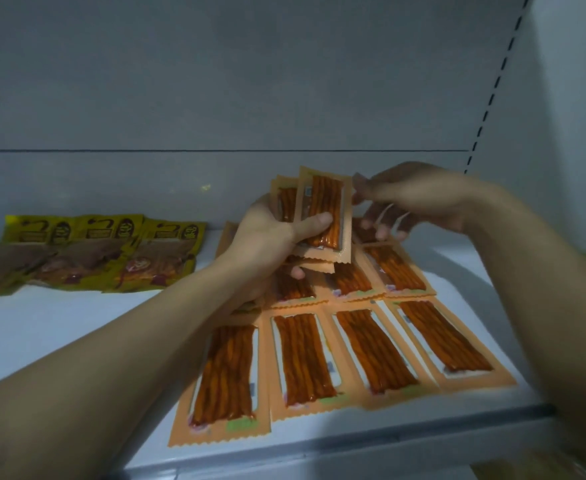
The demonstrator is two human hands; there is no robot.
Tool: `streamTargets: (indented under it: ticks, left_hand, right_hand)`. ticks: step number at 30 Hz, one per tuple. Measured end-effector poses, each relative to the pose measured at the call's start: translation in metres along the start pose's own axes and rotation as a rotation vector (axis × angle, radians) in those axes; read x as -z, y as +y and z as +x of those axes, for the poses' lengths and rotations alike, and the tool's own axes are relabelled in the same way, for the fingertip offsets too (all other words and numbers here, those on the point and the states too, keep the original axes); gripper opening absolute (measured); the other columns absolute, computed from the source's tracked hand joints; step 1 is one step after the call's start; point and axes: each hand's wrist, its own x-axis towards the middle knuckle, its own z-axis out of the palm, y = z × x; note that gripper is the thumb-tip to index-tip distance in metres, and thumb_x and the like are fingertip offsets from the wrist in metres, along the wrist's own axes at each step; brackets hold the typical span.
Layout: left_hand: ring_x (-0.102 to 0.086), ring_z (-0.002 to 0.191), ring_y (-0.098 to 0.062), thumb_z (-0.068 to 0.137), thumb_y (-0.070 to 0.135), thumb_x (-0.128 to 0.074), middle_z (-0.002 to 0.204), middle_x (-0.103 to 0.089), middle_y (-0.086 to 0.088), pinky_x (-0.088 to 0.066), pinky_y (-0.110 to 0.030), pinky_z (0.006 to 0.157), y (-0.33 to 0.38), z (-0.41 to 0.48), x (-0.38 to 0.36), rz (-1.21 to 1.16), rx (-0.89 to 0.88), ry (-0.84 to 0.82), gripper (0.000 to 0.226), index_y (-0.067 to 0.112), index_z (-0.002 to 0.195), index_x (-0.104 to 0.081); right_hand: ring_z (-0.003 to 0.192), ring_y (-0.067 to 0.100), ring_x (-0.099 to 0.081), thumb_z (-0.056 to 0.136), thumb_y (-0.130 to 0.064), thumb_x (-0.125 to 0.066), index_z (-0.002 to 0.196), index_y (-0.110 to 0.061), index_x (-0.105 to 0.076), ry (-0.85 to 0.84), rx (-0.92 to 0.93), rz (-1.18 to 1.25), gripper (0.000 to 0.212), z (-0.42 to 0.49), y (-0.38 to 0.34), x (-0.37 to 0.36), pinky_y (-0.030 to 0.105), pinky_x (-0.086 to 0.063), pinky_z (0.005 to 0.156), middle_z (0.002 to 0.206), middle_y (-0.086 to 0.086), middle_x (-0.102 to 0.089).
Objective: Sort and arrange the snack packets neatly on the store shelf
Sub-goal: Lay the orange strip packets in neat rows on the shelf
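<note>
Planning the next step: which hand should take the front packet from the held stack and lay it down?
Right. The right hand holds nothing and hovers beside the front packet; the left hand is busy gripping the stack.

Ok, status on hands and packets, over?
Left hand grips orange packet stack. Right hand at its edge, grip unclear. Laid rows on shelf, nothing blocking.

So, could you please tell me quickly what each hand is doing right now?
Left hand: holding a stack of orange packets.
Right hand: at the stack's edge, blurred; grip cannot be told.
</note>
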Motion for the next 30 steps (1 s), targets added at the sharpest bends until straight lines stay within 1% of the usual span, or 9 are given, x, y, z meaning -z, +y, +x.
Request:
streamTargets:
  ticks: [5,9,13,18,20,22,26,29,30]
  left_hand:
    - [-0.072,0.066,-0.023,0.083,0.020,-0.078,0.089,-0.073,-0.004,-0.043,-0.023,0.035,0.011,-0.018,0.003,0.048,-0.062,0.039,0.033,0.019,0.109,-0.058]
    - [-0.073,0.073,-0.029,0.093,0.012,-0.066,0.090,-0.073,-0.008,-0.049,-0.026,0.040,0.028,-0.039,0.012,-0.004,0.017,-0.078,0.023,0.017,0.113,-0.056]
    - [-0.073,0.083,-0.028,0.096,-0.002,-0.055,0.099,-0.071,-0.012,-0.061,-0.033,0.056,0.041,-0.066,0.030,-0.062,0.073,-0.147,0.030,0.014,0.121,-0.053]
    - [-0.073,0.069,-0.019,0.091,-0.006,-0.062,0.094,-0.070,-0.007,-0.059,-0.033,0.048,0.040,-0.102,0.048,0.096,-0.037,0.062,0.034,0.016,0.117,-0.053]
    - [-0.072,0.063,-0.016,0.089,-0.004,-0.065,0.094,-0.069,-0.007,-0.054,-0.030,0.040,0.037,-0.113,0.053,0.111,-0.060,0.180,0.034,0.013,0.116,-0.053]
    - [-0.072,0.063,-0.015,0.088,0.001,-0.069,0.095,-0.069,-0.007,-0.051,-0.029,0.038,0.033,-0.122,0.061,0.136,-0.076,0.287,0.033,0.014,0.114,-0.053]
    - [-0.072,0.067,-0.013,0.083,0.011,-0.077,0.093,-0.072,-0.003,-0.048,-0.029,0.040,0.025,-0.137,0.081,0.234,-0.104,0.374,0.032,0.022,0.106,-0.056]
    - [-0.074,0.078,-0.019,0.080,0.005,-0.078,0.097,-0.073,-0.007,-0.058,-0.031,0.057,0.017,-0.149,0.094,0.158,-0.045,0.382,0.038,0.013,0.113,-0.060]
    - [-0.074,0.073,-0.019,0.081,0.001,-0.076,0.096,-0.073,-0.010,-0.056,-0.026,0.052,0.016,-0.152,0.098,0.069,-0.021,0.395,0.037,0.007,0.114,-0.060]
  right_hand:
    - [0.056,0.011,-0.068,0.083,-0.036,-0.074,0.096,-0.011,-0.067,0.025,0.046,0.136,0.029,-0.012,-0.020,-0.035,0.020,-0.049,0.044,0.070,0.002,-0.074]
    - [0.047,0.006,-0.062,0.083,-0.032,-0.077,0.091,-0.013,-0.068,0.166,0.073,0.235,0.023,-0.028,-0.029,-0.058,0.019,-0.041,0.040,0.061,-0.004,-0.071]
    - [0.059,0.008,-0.070,0.086,-0.030,-0.074,0.095,-0.017,-0.070,0.227,0.115,0.275,0.016,-0.045,-0.038,-0.074,0.021,-0.046,0.047,0.073,-0.005,-0.076]
    - [0.084,0.021,-0.072,0.086,-0.024,-0.074,0.097,-0.020,-0.071,0.420,0.182,0.153,0.012,-0.065,-0.032,-0.097,0.041,-0.057,0.081,0.087,-0.001,-0.075]
    - [0.080,0.014,-0.072,0.088,-0.027,-0.072,0.095,-0.023,-0.070,0.458,0.174,0.115,0.008,-0.074,-0.029,-0.108,0.036,-0.055,0.078,0.083,-0.006,-0.074]
    - [0.074,0.008,-0.071,0.089,-0.026,-0.073,0.097,-0.026,-0.062,0.401,0.176,0.160,0.014,-0.082,-0.032,-0.119,0.032,-0.054,0.071,0.077,-0.009,-0.071]
    - [0.076,0.006,-0.072,0.087,-0.024,-0.074,0.135,-0.032,-0.045,0.242,0.171,0.155,0.057,-0.092,-0.048,-0.140,0.028,-0.056,0.069,0.084,-0.006,-0.073]
    - [0.095,0.018,-0.071,0.087,-0.021,-0.074,0.127,-0.029,-0.055,0.169,0.169,0.086,0.045,-0.096,-0.051,-0.157,0.042,-0.059,0.084,0.111,0.003,-0.071]
    - [0.097,0.018,-0.069,0.087,-0.023,-0.074,0.124,-0.029,-0.058,0.169,0.166,0.017,0.041,-0.097,-0.052,-0.161,0.043,-0.058,0.087,0.115,0.002,-0.069]
